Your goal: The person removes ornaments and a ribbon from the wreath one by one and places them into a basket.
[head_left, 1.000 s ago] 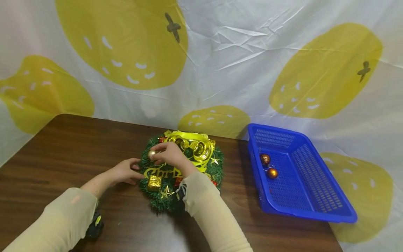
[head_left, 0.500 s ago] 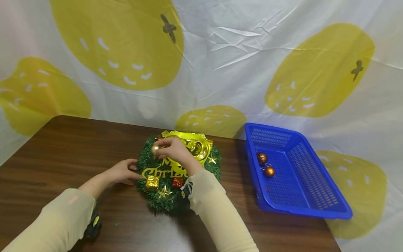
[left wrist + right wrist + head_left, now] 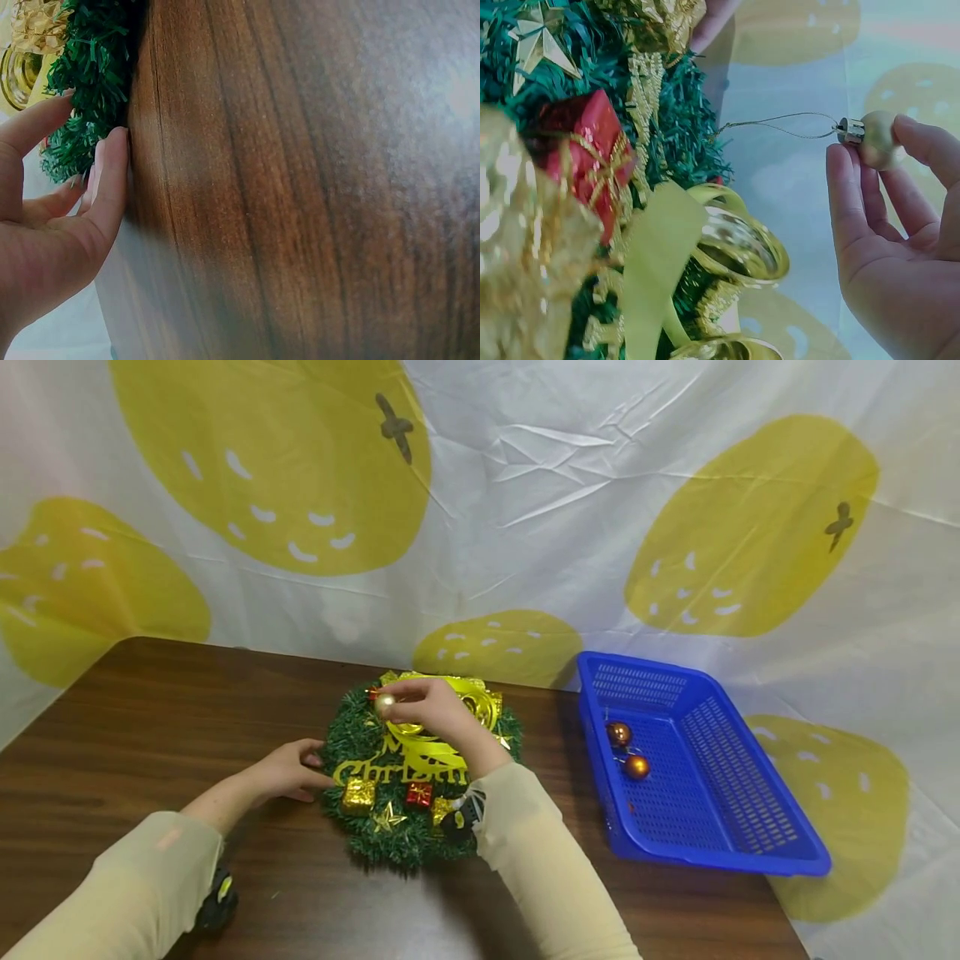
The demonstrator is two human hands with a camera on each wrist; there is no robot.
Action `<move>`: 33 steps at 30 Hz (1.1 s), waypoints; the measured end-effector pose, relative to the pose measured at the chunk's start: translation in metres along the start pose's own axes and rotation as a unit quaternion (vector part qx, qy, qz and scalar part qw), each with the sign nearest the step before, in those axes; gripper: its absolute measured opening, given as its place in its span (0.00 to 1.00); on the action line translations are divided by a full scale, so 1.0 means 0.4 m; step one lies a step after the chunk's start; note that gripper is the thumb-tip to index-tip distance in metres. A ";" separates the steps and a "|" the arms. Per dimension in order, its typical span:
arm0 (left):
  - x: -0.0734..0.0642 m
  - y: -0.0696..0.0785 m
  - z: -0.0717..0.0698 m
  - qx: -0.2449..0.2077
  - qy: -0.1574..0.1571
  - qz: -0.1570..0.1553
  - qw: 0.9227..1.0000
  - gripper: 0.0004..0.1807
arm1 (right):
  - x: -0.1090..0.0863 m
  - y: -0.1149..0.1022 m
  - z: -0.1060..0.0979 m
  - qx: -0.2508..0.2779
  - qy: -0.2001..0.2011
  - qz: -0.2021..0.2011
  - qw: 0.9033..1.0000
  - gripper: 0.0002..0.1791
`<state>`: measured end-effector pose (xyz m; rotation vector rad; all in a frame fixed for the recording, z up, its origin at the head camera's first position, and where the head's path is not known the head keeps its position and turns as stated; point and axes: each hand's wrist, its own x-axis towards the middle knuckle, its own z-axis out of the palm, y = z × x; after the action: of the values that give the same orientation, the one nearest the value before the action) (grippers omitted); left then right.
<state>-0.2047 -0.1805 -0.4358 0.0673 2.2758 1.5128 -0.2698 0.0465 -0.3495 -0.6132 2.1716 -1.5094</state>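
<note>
A green tinsel wreath [image 3: 348, 735] lies on the table with gold "Christmas" lettering [image 3: 367, 771], gold bells, a yellow ribbon, stars and small gift boxes. My right hand [image 3: 442, 714] pinches a pale gold bauble [image 3: 385, 704] above the wreath's upper left. In the right wrist view, thumb and fingertips hold the bauble [image 3: 880, 140] by its ball; its thin string loop [image 3: 780, 124] stretches toward the tinsel. My left hand [image 3: 288, 770] rests at the wreath's left edge with relaxed fingers. In the left wrist view, its fingertips [image 3: 115, 146] touch the outer tinsel [image 3: 90, 67].
A blue plastic basket [image 3: 720, 860] stands on the right of the table, with two copper-coloured baubles [image 3: 637, 767] inside near its left wall. A white cloth printed with yellow fruit [image 3: 495, 647] hangs behind the brown wooden table [image 3: 187, 693].
My right hand has carried the pale bauble up and to the right over the wreath. The left hand stays at the wreath's edge. The whole view has shifted slightly left.
</note>
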 end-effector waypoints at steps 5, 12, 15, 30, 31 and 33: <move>0.000 -0.001 0.000 -0.003 -0.004 0.002 1.000 0.45 | -0.014 -0.002 -0.022 -0.006 0.008 -0.001 1.000 0.22; -0.001 0.001 0.000 -0.003 -0.005 0.002 1.000 0.45 | -0.032 -0.004 -0.056 -0.004 0.024 0.002 1.000 0.21; -0.001 0.003 0.000 -0.001 -0.005 0.003 1.000 0.45 | -0.040 -0.009 -0.069 0.000 0.031 -0.005 1.000 0.20; 0.002 0.001 -0.002 0.002 -0.005 0.002 1.000 0.45 | -0.085 -0.037 -0.120 -0.016 0.051 -0.007 0.999 0.20; 0.002 0.001 -0.002 0.002 -0.005 0.003 1.000 0.45 | -0.087 -0.038 -0.125 -0.018 0.053 -0.010 0.998 0.20; 0.002 0.001 -0.002 0.002 -0.006 0.002 1.000 0.45 | -0.092 -0.040 -0.136 -0.012 0.055 -0.016 0.998 0.20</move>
<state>-0.2059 -0.1809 -0.4356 0.0825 2.2703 1.5069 -0.2692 0.1037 -0.3138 -0.5874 2.2762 -1.5687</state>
